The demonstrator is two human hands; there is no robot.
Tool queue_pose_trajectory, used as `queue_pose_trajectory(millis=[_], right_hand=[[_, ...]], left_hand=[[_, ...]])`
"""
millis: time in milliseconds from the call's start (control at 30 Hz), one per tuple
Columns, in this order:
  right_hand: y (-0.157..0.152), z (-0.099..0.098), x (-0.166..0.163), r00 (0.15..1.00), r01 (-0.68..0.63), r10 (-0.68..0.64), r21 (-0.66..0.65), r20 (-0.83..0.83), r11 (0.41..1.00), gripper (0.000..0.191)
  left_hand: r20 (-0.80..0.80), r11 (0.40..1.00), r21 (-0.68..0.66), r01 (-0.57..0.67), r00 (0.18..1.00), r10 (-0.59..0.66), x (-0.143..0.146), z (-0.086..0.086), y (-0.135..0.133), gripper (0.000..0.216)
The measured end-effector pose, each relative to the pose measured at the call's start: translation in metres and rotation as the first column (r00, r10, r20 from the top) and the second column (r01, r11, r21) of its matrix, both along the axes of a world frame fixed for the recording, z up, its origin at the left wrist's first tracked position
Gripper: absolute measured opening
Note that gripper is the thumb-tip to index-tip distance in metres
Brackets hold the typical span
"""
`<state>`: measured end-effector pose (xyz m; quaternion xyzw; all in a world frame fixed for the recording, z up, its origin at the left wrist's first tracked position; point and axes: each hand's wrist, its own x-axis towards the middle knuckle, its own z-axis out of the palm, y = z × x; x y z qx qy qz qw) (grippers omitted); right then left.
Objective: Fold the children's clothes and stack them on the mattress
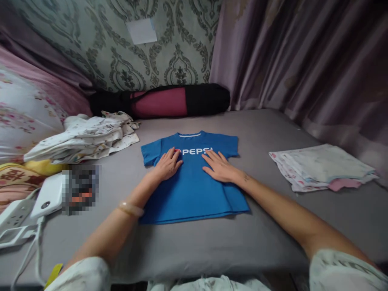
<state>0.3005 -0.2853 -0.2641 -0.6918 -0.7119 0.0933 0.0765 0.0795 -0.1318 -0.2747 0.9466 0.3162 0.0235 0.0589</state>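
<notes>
A small blue T-shirt (194, 190) with white PEPSI lettering lies flat, front up, on the grey bed sheet (212, 246). My left hand (168, 163) rests palm down on the shirt's chest, fingers stretched out over the logo's left end. My right hand (220, 165) lies flat on the chest as well, fingers spread, covering the end of the lettering. Both hands press on the fabric and hold nothing. A pale bracelet (131, 209) circles my left wrist.
A heap of loose white printed clothes (87, 137) lies at the left. Folded white and pink garments (324, 167) are stacked at the right. A black and pink rolled bag (163, 101) lies against the wall. A white power strip and charger (30, 206) sit at the left edge.
</notes>
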Motion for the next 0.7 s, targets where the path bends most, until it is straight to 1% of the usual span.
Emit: queue_pose_trajectory(millis=[67,167,233,333,433,500,600,700], right_hand=[[-0.039,-0.001,-0.008,0.998,-0.058,0.058,0.041,-0.018,0.997,0.060],[-0.090,0.002,-0.014,0.994,-0.063,0.069,0.073,-0.089,0.995,0.055],[-0.119,0.006,-0.014,0.987,-0.032,0.045,0.083,-0.155,0.996,0.052],[-0.150,0.013,-0.009,0.970,0.043,-0.020,0.089,-0.242,0.995,0.048],[-0.167,0.018,-0.006,0.958,0.111,-0.071,0.130,-0.276,0.985,0.046],[-0.171,0.019,-0.006,0.958,0.136,-0.087,0.166,-0.275,0.977,0.042],[-0.174,0.020,-0.008,0.959,0.171,-0.126,0.163,-0.254,0.972,0.034],[-0.176,0.023,-0.010,0.957,0.190,-0.159,0.111,-0.244,0.976,0.034]], left_hand=[[0.009,0.998,-0.032,0.047,0.999,-0.047,-0.031,0.000,-0.024,0.055],[0.078,0.995,-0.092,0.045,0.996,-0.038,-0.079,0.000,-0.060,0.057],[0.148,0.988,-0.152,-0.006,0.989,0.029,-0.107,0.002,-0.081,0.057],[0.252,0.965,-0.225,-0.133,0.949,0.189,-0.140,0.007,-0.107,0.060],[0.304,0.925,-0.238,-0.297,0.882,0.361,-0.160,0.010,-0.123,0.069],[0.310,0.898,-0.275,-0.343,0.853,0.420,-0.167,0.010,-0.128,0.072],[0.322,0.871,-0.381,-0.310,0.838,0.440,-0.172,0.008,-0.131,0.070],[0.350,0.830,-0.499,-0.249,0.818,0.456,-0.172,0.010,-0.133,0.066]])
